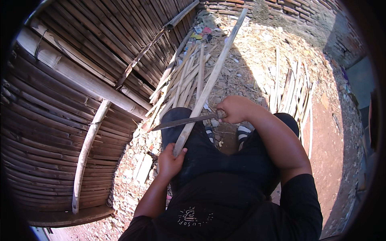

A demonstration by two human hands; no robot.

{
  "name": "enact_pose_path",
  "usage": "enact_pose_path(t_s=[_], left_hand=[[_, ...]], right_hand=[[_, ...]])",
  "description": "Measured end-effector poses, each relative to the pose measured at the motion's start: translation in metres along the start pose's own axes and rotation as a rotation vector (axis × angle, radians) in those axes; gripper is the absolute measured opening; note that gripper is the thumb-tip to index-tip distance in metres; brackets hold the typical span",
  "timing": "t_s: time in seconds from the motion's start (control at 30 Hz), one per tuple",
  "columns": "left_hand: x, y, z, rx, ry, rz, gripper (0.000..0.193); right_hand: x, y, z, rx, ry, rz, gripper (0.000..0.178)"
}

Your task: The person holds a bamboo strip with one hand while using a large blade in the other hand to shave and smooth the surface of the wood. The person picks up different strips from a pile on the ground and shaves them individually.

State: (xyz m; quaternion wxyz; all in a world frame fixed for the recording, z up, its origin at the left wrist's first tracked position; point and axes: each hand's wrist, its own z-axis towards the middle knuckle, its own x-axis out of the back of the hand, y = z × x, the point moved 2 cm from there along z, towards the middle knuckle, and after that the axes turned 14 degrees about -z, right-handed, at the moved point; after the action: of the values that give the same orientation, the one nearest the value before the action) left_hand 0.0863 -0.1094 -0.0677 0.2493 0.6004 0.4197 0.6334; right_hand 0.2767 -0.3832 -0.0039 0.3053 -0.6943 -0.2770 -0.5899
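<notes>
RH (234,109) grips knife (177,123), wht txt (190,215) on shirt (233,199)

An outdoor yard; slatted wall (48,160), brick wall (293,12), sunlit dirt ground (327,160).

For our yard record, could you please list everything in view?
knife: one, dark blade, crossing the long strip
long strip: one, pale, slanting up from the left thigh
left strip pile: many, pale, beside the slatted wall
right strip pile: many, pale, ground at right
slatted wall: one, brown, left
thick poles: several, pale, along that wall
brick wall: one, brown-grey, top
litter: several bits, mixed colours, top centre
ground: brown, stony, all around
sandals: two, dark and white, on the feet
trousers: one pair, dark, worn
shirt: one, black, worn
left hand: one, bare, strip's near end
right hand: one, bare, knife handle
</notes>
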Motion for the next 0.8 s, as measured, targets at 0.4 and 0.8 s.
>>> enact_pose_path(t_s=[0.4,0.8], left_hand=[[-0.002,0.004,0.0,-0.014,-0.006,0.03,0.039],[0.001,-0.005,-0.003,-0.084,0.047,0.074,0.044]], right_hand=[[0.012,0.072,-0.016,-0.413,0.217,0.104,0.045],[0.016,-0.002,0.0,-0.005,0.005,-0.006,0.04]])
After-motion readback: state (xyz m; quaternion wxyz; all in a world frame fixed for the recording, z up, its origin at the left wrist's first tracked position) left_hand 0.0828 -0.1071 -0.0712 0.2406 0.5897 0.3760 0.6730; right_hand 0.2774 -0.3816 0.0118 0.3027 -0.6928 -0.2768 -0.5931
